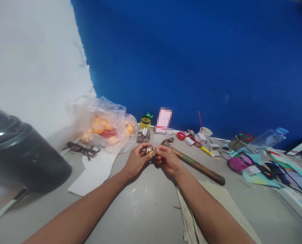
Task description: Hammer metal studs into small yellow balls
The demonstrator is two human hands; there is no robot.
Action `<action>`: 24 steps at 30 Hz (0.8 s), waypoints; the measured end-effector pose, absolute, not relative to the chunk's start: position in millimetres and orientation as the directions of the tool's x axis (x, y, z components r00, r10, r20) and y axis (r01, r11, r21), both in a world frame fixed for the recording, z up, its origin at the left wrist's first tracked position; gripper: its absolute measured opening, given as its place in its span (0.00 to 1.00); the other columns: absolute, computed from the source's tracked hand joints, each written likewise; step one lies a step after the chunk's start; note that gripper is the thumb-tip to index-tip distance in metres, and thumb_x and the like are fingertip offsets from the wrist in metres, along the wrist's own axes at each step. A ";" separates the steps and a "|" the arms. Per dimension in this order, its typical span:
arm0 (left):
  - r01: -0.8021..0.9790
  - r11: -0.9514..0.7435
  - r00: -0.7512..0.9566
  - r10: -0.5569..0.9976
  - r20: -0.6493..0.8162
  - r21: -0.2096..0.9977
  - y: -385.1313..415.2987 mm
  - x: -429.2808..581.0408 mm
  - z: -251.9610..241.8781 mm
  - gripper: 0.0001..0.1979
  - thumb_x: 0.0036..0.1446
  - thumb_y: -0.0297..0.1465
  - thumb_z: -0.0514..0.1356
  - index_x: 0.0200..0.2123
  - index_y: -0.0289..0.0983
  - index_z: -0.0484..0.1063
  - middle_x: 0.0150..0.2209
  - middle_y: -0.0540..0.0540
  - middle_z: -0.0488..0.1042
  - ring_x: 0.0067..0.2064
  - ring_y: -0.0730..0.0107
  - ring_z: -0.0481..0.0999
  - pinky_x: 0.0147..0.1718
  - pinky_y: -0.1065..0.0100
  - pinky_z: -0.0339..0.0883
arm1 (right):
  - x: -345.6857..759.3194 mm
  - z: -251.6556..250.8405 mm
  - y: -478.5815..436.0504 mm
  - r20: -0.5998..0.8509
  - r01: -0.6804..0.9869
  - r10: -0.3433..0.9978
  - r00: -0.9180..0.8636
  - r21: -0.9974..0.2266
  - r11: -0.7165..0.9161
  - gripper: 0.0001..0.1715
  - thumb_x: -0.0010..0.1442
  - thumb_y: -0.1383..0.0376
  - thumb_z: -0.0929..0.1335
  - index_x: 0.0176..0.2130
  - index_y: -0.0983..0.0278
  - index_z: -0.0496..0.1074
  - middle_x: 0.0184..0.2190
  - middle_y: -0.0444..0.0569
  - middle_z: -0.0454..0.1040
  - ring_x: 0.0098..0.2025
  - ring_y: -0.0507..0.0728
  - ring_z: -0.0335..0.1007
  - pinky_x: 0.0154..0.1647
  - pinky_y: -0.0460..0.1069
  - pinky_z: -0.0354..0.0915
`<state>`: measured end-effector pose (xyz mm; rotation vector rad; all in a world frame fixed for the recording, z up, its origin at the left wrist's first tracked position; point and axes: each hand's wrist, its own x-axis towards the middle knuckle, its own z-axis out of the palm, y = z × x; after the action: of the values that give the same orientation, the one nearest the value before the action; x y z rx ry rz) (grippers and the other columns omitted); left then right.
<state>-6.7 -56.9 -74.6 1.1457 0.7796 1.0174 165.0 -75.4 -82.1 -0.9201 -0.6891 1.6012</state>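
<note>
Between my hands, above the grey table (141, 210), is a small round ball (149, 150) with shiny silver and gold spots. My left hand (137, 157) is closed around it, thumb below and fingers over the top. At the ball's right side, my right hand (167, 158) is closed in a pinch; whatever sits between those fingertips is too small to make out. Just beyond the left hand stands a small grey box (143, 137) with shiny bits in it. A hammer (196, 164) with a wooden handle lies to the right of my right hand.
At left stand a large dark container (26, 152), eyeglasses (82, 148) and a plastic bag of orange fruit (102, 127). A folded cloth (191, 217) lies beneath my right forearm. A cup (205, 132), yellow tube (207, 151), clear bottle (269, 139) and coloured papers (261, 179) crowd the right.
</note>
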 end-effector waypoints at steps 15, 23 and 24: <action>-0.143 0.079 0.382 0.924 -0.019 0.987 -58.3 -9.6 -74.3 0.23 0.49 0.33 0.72 0.46 0.38 0.69 0.39 0.50 0.77 0.37 0.71 0.78 0.39 0.68 0.73 | 167.3 -83.8 -73.5 -0.195 -0.502 0.973 -0.124 -0.833 -0.231 0.28 0.40 0.55 0.86 0.30 0.65 0.74 0.25 0.44 0.75 0.22 0.46 0.60 0.22 0.42 0.54; -0.130 0.111 0.389 0.920 -0.052 0.985 -60.2 -10.9 -68.4 0.24 0.49 0.35 0.72 0.48 0.39 0.69 0.41 0.48 0.79 0.40 0.66 0.80 0.39 0.65 0.75 | 168.8 -84.2 -72.9 -0.207 -0.511 0.971 -0.121 -0.826 -0.240 0.26 0.41 0.57 0.86 0.33 0.66 0.76 0.24 0.43 0.73 0.22 0.46 0.61 0.22 0.42 0.55; -0.130 0.114 0.391 0.919 -0.055 0.985 -60.1 -10.9 -67.8 0.26 0.49 0.35 0.72 0.50 0.39 0.70 0.43 0.47 0.79 0.41 0.66 0.80 0.39 0.65 0.75 | 169.3 -84.0 -72.6 -0.207 -0.515 0.971 -0.123 -0.823 -0.240 0.26 0.41 0.58 0.86 0.32 0.66 0.76 0.25 0.43 0.73 0.22 0.46 0.61 0.22 0.42 0.55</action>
<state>-10.9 -60.1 -67.8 1.1999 0.8511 0.9238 169.3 -72.6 -84.0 -0.9113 -0.7062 1.6351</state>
